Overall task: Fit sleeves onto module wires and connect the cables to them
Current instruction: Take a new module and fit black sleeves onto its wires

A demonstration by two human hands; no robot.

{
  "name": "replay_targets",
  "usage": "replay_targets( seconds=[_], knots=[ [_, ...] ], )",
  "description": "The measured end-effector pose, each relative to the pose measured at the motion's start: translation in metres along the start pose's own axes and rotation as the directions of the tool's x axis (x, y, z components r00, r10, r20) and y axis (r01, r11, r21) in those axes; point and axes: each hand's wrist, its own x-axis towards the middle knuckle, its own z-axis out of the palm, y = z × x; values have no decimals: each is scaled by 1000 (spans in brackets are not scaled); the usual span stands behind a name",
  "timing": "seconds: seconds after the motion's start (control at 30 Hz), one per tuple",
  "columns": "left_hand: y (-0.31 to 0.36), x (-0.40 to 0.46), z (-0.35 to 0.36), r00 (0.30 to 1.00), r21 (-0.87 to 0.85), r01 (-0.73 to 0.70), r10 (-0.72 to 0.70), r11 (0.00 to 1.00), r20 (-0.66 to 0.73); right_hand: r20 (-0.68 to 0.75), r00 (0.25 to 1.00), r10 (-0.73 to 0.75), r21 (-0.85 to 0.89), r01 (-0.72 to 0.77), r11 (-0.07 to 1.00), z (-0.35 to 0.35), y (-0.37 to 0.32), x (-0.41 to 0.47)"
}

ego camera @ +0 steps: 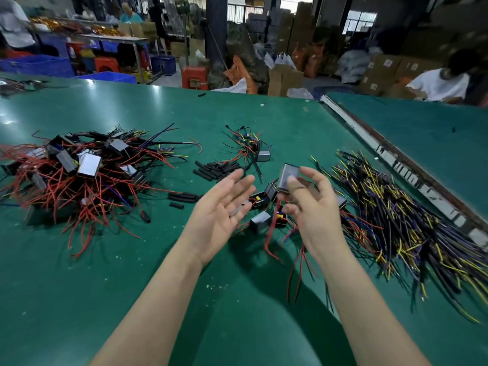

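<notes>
A wide green worktop [132,273] in a cluttered workshop carries a big tangle of red-wired modules [79,170] at the left, a long spread of yellow-and-black cables [396,220] at the right, and a small cluster of black sleeves [215,169] between them. The left hand [219,215] hovers palm-up, fingers spread and empty, while the right hand [314,207] pinches one small grey module [289,178] between thumb and fingers, its thin red wires [298,270] dangling. The module looks light and rigid, best gripped by its casing; the wires seem limp and need steadying near their tips.
</notes>
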Motion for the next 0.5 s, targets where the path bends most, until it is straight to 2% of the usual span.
replay_targets(
  seconds=[0.03,0.1,0.17,0.23,0.3,0.37,0.43,0.5],
  knots=[
    [-3,-1,3,1000,82,17,-17,996,4,72,995,64,37,-67,997,0,0,-1],
    [-9,-3,9,999,173,25,-31,985,34,201,967,158,6,-163,987,-1,1,-3],
    [-14,-6,13,998,189,-18,8,982,55,299,933,203,-82,-187,979,-2,4,-5],
    [-16,-8,14,997,257,-80,81,963,6,328,919,218,-154,-175,972,-4,7,-5],
    [-15,-8,13,990,298,-120,137,947,-36,266,929,257,-195,-209,958,-5,9,-3],
    [-11,-7,13,989,244,-125,139,962,-41,141,944,299,-226,-263,938,-6,12,1],
    [-5,-8,11,996,181,-71,79,981,-34,39,956,290,-202,-277,939,-8,14,5],
    [-1,-10,10,1000,136,-12,15,991,-17,7,976,218,-115,-216,970,-11,13,8]
  ],
)
